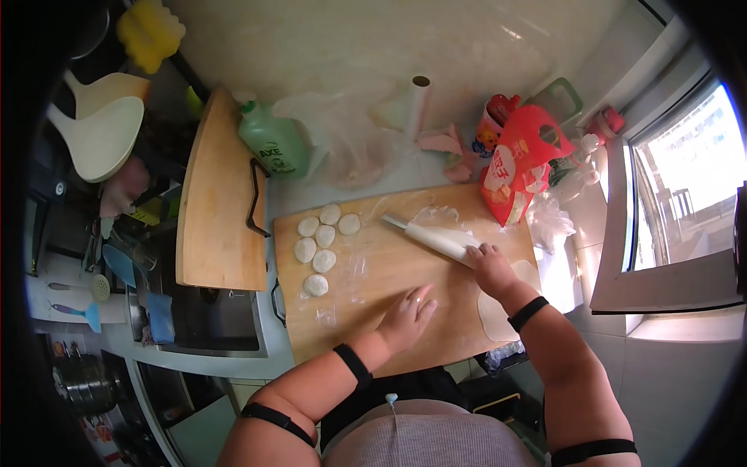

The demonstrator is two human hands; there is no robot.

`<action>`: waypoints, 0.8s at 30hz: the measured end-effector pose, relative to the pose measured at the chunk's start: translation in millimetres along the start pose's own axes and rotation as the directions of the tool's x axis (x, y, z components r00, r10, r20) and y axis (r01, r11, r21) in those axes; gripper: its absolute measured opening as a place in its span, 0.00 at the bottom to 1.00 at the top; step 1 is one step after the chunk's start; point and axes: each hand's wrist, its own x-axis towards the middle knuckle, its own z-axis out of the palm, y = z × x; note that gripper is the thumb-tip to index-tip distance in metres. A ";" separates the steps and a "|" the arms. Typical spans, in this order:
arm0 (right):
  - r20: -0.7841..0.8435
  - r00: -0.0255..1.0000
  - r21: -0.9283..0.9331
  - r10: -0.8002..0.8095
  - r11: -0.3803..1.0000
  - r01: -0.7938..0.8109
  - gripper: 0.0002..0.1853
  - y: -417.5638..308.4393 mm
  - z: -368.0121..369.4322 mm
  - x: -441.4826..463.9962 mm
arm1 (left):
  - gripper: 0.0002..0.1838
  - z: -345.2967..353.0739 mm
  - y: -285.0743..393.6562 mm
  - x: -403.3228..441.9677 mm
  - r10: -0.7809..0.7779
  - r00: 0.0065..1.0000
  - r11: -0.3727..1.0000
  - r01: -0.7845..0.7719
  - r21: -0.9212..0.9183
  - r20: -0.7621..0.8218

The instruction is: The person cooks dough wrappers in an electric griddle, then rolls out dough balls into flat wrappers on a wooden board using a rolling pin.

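Observation:
My right hand (492, 268) is closed on the lower right end of a pale, rod-like roll (440, 240), which lies slanted on the wooden board (373, 311); a metal-looking tip sticks out at its upper left end. My left hand (406, 317) rests over the middle of the board near its front, fingers apart, holding nothing. Several small round dough pieces (315, 285) lie in a cluster at the board's left. A flat dough sheet (496, 317) is at the right edge, partly hidden by my right wrist. Flour marks the board.
Behind the board stand a green bottle (272, 144), a plastic bag (350, 156), a white roll (418, 105) and a red bag (513, 167). An upright wooden board (226, 202) is at left, beside the sink (210, 327). An open window (685, 179) is at right.

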 end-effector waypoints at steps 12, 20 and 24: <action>-0.315 0.947 0.480 -0.059 0.851 0.213 0.22 -147.9 9.3 -78.9 | 0.44 -16.0 -10.6 -48.2 -0.598 0.707 0.076 0.520 -0.851 0.378; 0.156 0.986 0.656 0.051 0.742 -0.142 0.33 -172.4 50.0 -101.8 | 0.48 -14.8 -17.2 -40.1 -0.693 0.619 -0.019 0.498 -0.867 0.370; -0.094 0.992 0.610 0.085 0.793 -0.011 0.31 -146.4 49.1 -112.1 | 0.43 -11.6 -26.3 -40.0 -0.690 0.608 -0.053 0.499 -0.865 0.393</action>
